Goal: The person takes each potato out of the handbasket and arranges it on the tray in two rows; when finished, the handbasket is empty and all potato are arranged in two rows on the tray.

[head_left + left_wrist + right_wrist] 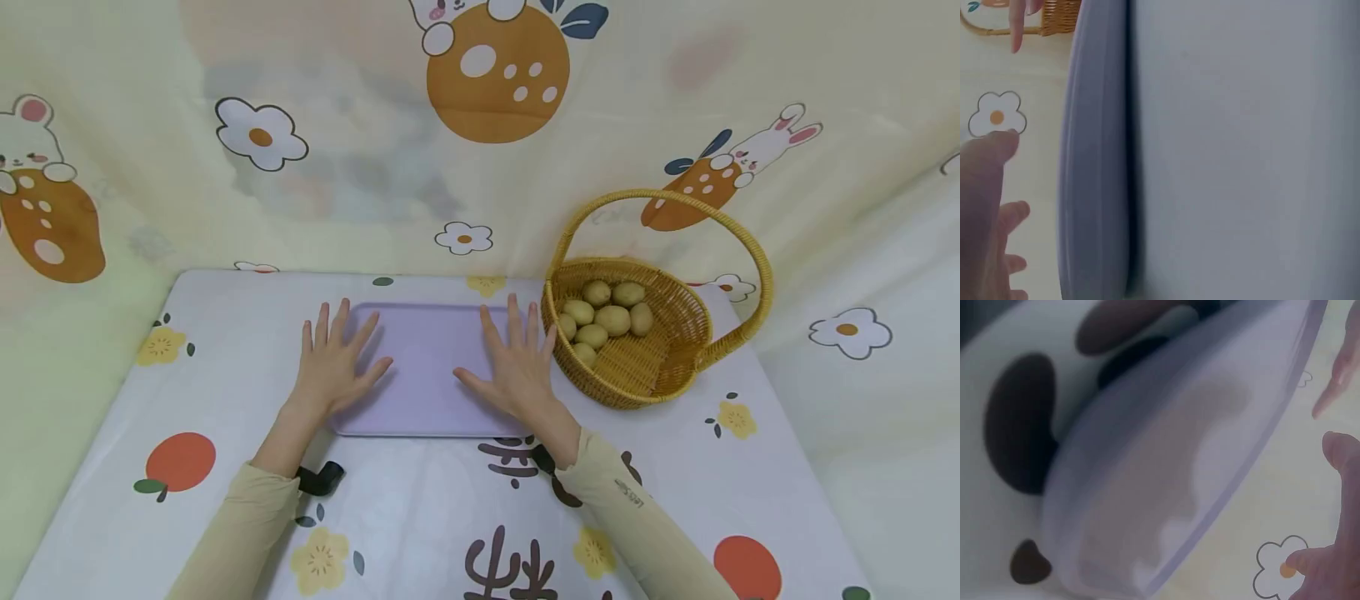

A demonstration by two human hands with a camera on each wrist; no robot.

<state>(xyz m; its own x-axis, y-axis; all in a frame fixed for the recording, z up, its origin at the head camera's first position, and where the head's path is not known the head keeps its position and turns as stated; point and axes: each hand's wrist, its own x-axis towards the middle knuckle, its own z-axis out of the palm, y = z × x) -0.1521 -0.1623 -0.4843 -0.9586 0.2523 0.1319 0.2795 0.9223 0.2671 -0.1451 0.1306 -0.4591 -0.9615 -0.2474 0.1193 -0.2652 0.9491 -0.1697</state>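
A pale purple rectangular tray (427, 375) lies on the table. My left hand (330, 367), fingers straight and spread, is over the tray's left side. Over its right side, near the basket, is my right hand (519, 371), fingers likewise spread. Neither hand holds anything; whether they touch the tray is hard to tell. In the left wrist view the tray's rim (1094, 162) stands beside the left thumb (988, 156). The right wrist view has the tray (1166, 469) blurred and close, with part of the right hand (1338, 531) at the edge.
Right of the tray stands a woven basket (675, 367) with a tall arched handle (761, 283). Several small potatoes (612, 320) lie inside, toward its left and back. A patterned cloth (420, 517) covers the table, and a printed curtain (360, 192) hangs behind it.
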